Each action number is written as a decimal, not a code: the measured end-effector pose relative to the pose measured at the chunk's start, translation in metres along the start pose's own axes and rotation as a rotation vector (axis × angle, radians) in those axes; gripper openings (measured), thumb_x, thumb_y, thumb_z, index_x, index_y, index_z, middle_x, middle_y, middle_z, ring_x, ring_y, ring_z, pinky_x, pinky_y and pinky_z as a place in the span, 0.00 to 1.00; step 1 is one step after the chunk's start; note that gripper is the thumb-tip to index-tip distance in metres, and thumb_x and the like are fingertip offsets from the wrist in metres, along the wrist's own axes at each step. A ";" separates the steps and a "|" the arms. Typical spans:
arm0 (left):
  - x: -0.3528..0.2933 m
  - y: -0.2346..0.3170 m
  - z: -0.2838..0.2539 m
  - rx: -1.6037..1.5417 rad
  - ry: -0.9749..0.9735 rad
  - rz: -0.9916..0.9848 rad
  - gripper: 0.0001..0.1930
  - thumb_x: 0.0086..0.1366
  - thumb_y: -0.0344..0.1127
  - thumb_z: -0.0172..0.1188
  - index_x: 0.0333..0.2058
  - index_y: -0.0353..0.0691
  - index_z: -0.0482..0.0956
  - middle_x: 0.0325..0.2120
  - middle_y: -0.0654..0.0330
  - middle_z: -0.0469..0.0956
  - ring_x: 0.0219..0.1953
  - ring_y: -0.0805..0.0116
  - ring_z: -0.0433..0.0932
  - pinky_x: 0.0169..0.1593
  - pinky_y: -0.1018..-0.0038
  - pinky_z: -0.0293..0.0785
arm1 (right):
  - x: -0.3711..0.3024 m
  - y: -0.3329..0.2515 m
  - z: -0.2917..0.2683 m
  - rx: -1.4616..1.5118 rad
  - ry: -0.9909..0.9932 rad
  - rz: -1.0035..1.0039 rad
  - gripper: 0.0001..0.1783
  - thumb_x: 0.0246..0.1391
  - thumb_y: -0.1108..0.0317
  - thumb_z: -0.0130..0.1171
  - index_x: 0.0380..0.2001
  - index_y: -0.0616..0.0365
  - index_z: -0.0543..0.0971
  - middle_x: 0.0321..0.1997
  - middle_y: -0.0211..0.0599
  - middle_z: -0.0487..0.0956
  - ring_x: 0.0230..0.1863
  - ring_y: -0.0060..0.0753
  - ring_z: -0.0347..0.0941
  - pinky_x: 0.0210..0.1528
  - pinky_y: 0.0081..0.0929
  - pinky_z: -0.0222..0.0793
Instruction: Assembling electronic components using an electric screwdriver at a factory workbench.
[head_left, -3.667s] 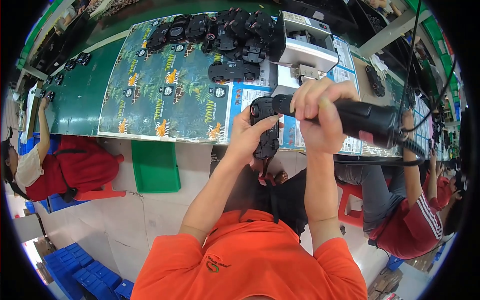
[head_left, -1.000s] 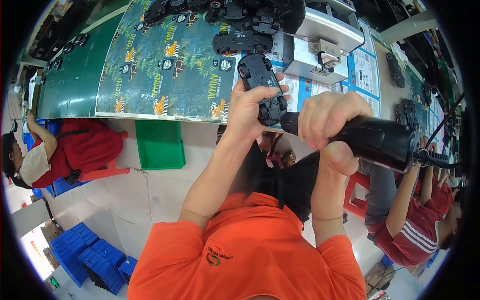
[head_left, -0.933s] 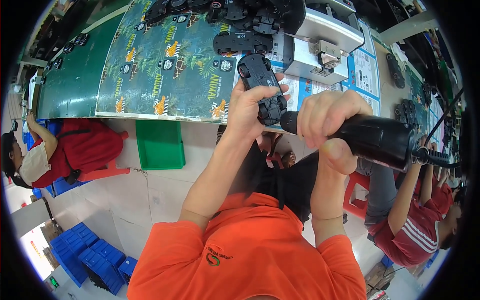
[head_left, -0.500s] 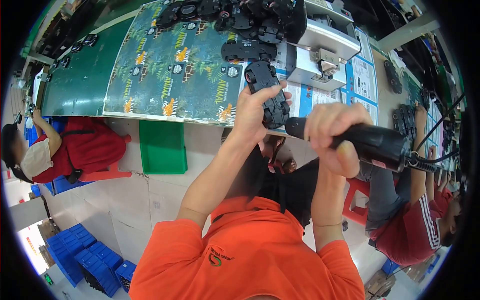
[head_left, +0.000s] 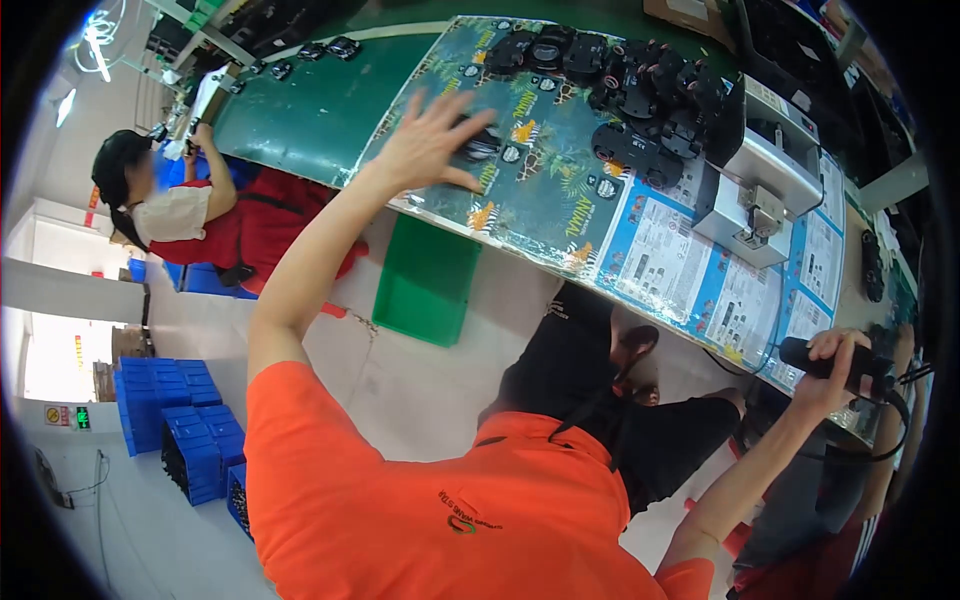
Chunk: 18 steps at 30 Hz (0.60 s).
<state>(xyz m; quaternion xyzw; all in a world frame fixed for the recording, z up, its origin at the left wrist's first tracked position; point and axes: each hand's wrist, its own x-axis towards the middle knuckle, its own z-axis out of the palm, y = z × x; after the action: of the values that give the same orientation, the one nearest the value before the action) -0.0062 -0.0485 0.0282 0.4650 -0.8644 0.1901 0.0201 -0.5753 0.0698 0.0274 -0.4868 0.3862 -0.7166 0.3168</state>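
My left hand [head_left: 428, 145] is spread open over the patterned sheet at the left part of the bench. Just beside its fingers lies a black toy car body [head_left: 482, 143], partly covered by them; whether the hand touches it I cannot tell. At the bench's right front edge, my right hand [head_left: 832, 368] is wrapped around a black corded electric screwdriver [head_left: 858, 370], its nose pointing left. Several black toy car bodies [head_left: 640, 155] are heaped toward the far middle of the bench.
A white and grey metal fixture [head_left: 748, 215] stands right of the heap. Printed sheets [head_left: 655, 255] cover the bench front. Below the edge is a green bin [head_left: 425, 280]. A co-worker [head_left: 215, 215] sits at left, another at right. Blue crates [head_left: 190, 400] stand on the floor.
My left hand has let go of the toy car body and moved left, fingers now spread. My right hand has drawn the screwdriver away to the right. The view has turned.
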 end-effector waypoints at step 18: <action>0.252 0.415 -0.078 -1.409 0.194 0.264 0.17 0.58 0.36 0.63 0.42 0.30 0.77 0.37 0.47 0.79 0.41 0.51 0.78 0.43 0.65 0.74 | -0.063 -0.077 0.027 0.009 -0.121 0.294 0.20 0.42 0.70 0.75 0.37 0.62 0.77 0.31 0.25 0.77 0.33 0.12 0.69 0.33 0.18 0.68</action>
<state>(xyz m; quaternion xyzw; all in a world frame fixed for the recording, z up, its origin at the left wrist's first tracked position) -0.4969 -0.0161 0.0246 0.2143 -0.8250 -0.3710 0.3685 -0.5353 0.1539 0.0719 -0.4658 0.4305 -0.6336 0.4430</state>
